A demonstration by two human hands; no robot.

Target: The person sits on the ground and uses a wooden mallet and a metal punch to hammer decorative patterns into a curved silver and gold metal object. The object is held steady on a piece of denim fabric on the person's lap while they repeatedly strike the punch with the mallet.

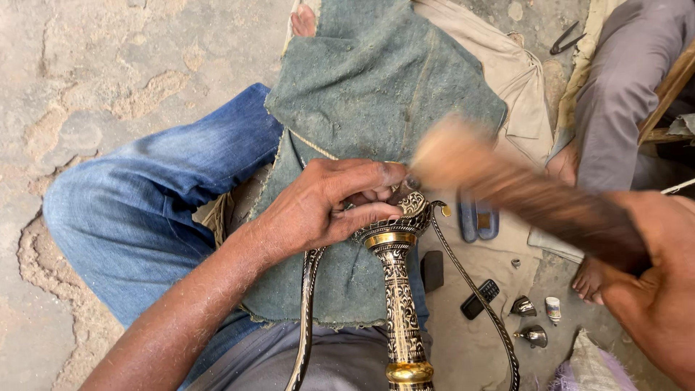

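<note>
A person in blue jeans [137,210] is sitting on a cracked concrete floor [87,65], working an engraved brass-and-black metal piece [397,289] propped upright over a worn green cloth [376,87] that is draped across the lap. The left hand [326,203] is closing its fingers [362,215] around the flared top of the piece, near the lower edge of the cloth, and appears to be pinching a small tool against the metal, though the tool itself is mostly hidden. Two thin curved metal strips [308,311] are arching down either side of the stem. To the right, the right hand [655,289] is gripping the handle of a wooden mallet [521,192], fingers wrapped tight, its head blurring just above the left hand. Doing this step well, by the look of it, is calling for a steady left grip, fingertips kept clear of the mallet's path, and light, square blows rather than heavy ones. Beyond the cloth's right edge, on a tan sheet [507,72], a dark phone [479,298], small metal cones [523,307] and a little bottle [554,309] are lying near another person's bare foot [590,279].
</note>
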